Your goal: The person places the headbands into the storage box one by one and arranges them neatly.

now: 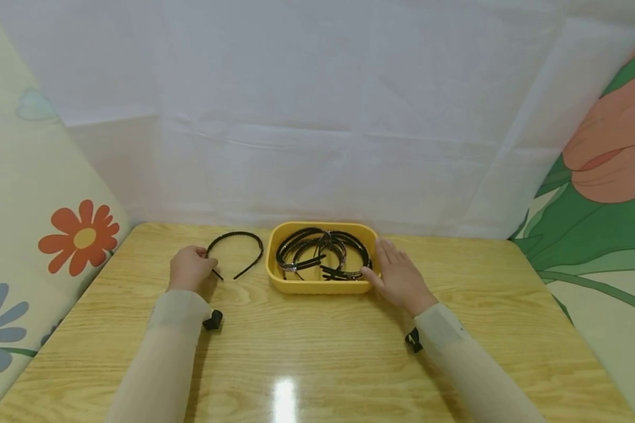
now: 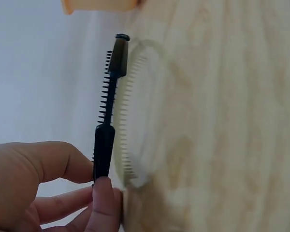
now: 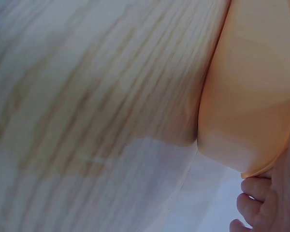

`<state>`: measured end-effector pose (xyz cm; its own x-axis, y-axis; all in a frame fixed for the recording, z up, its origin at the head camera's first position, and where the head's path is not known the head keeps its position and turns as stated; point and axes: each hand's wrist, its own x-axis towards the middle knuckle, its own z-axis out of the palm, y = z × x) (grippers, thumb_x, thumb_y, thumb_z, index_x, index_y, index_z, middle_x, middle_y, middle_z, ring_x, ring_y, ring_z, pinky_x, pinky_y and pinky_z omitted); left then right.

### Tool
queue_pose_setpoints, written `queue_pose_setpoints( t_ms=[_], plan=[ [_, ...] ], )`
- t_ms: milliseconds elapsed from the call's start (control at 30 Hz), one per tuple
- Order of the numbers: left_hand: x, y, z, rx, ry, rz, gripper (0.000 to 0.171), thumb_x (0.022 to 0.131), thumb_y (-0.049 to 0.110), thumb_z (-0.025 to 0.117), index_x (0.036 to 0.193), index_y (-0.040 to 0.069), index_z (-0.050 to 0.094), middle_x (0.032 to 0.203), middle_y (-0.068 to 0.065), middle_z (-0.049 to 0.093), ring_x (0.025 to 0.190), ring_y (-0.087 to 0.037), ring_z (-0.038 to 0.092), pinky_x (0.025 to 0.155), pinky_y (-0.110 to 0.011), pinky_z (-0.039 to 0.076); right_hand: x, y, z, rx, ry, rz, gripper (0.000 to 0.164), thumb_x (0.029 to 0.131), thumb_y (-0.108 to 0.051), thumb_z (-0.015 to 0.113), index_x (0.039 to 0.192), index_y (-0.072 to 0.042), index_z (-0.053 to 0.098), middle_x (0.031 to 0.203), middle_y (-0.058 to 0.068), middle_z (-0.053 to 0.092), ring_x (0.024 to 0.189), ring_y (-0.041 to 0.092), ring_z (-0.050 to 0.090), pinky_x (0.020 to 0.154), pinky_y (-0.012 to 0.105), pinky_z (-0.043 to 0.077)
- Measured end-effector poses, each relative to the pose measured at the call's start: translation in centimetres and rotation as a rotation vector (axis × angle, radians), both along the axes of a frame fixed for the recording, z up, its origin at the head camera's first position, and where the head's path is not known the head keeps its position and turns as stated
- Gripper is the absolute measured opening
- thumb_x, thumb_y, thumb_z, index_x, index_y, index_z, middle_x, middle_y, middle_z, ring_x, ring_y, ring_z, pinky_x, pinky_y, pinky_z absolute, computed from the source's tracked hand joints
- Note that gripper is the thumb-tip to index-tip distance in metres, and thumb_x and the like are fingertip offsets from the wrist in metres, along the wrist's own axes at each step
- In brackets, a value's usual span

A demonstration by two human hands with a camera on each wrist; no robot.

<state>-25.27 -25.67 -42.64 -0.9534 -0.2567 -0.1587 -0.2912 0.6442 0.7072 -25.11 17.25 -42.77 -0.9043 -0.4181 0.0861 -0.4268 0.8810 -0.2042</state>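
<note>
My left hand [image 1: 190,267] pinches one side of a thin black headband [image 1: 236,234] between thumb and fingers, left of the yellow bin. In the left wrist view the headband [image 2: 108,104] shows comb-like teeth along its inner side. The yellow bin [image 1: 317,287] holds several dark headbands [image 1: 344,273] piled over each other, some with shiny decoration. My right hand [image 1: 399,275] rests with extended fingers along the bin's right end, thumb at its front corner. From the right wrist view, the fingers [image 3: 255,191] touch the bin's rim.
The bin stands near the back edge of a wood-grain table [image 1: 317,346]. A white cloth [image 1: 317,117] hangs behind it. Flower-patterned panels flank the table left [image 1: 32,176] and right [image 1: 608,235].
</note>
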Motion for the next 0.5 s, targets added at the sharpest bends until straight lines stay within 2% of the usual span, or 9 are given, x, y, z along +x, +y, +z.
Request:
queue_pose_setpoints(
  t_ms=[200, 267, 333, 400, 433, 500],
  plan=[
    [0.2, -0.6, 0.9, 0.043, -0.058, -0.096, 0.058, 0.102, 0.018, 0.049, 0.144, -0.021, 0.038, 0.145, -0.04, 0.041, 0.133, -0.055, 0.041, 0.108, -0.062, 0.041, 0.0, 0.1, -0.1, -0.003, 0.005, -0.002, 0.082, 0.108, -0.054, 0.036, 0.159, 0.005, 0.012, 0.165, 0.024, 0.017, 0.153, 0.037, 0.016, 0.124, 0.054, 0.017],
    [0.3, -0.9, 0.9, 0.067, -0.057, -0.109, 0.056, 0.102, 0.018, 0.048, 0.141, -0.021, 0.041, 0.139, -0.039, 0.049, 0.13, -0.053, 0.045, 0.108, -0.062, 0.041, 0.0, 0.1, -0.1, -0.001, 0.003, -0.002, 0.082, 0.108, -0.054, 0.035, 0.159, 0.004, 0.012, 0.165, 0.024, 0.017, 0.153, 0.037, 0.016, 0.124, 0.054, 0.016],
    [0.3, -1.3, 0.7, 0.095, -0.037, -0.106, 0.052, 0.102, 0.019, 0.049, 0.136, -0.02, 0.05, 0.122, -0.035, 0.063, 0.118, -0.049, 0.057, 0.102, -0.059, 0.047, 0.0, 0.1, -0.1, 0.0, 0.003, 0.0, 0.082, 0.108, -0.054, 0.035, 0.159, 0.005, 0.012, 0.165, 0.024, 0.017, 0.153, 0.037, 0.016, 0.124, 0.054, 0.016],
    [0.3, -1.6, 0.5, 0.132, -0.018, -0.095, 0.046, 0.102, 0.02, 0.05, 0.128, -0.017, 0.059, 0.099, -0.024, 0.073, 0.098, -0.037, 0.067, 0.091, -0.049, 0.054, 0.0, 0.1, -0.1, 0.007, 0.002, 0.0, 0.082, 0.108, -0.055, 0.034, 0.159, 0.004, 0.011, 0.165, 0.024, 0.017, 0.153, 0.037, 0.016, 0.124, 0.054, 0.016],
    [0.3, -1.8, 0.4, 0.162, -0.014, -0.086, 0.044, 0.102, 0.02, 0.051, 0.124, -0.015, 0.063, 0.088, -0.017, 0.074, 0.088, -0.03, 0.069, 0.086, -0.042, 0.055, 0.0, 0.1, -0.1, 0.005, 0.003, 0.002, 0.082, 0.108, -0.054, 0.035, 0.159, 0.005, 0.011, 0.165, 0.024, 0.017, 0.153, 0.037, 0.016, 0.124, 0.054, 0.016],
    [0.2, -2.1, 0.3, 0.23, -0.01, -0.068, 0.041, 0.102, 0.021, 0.052, 0.12, -0.013, 0.066, 0.079, -0.004, 0.073, 0.076, -0.018, 0.069, 0.077, -0.031, 0.056, -0.1, 0.1, -0.1, 0.005, 0.001, 0.003, 0.082, 0.108, -0.055, 0.035, 0.159, 0.004, 0.011, 0.165, 0.024, 0.016, 0.153, 0.037, 0.016, 0.124, 0.054, 0.016]
  ],
)
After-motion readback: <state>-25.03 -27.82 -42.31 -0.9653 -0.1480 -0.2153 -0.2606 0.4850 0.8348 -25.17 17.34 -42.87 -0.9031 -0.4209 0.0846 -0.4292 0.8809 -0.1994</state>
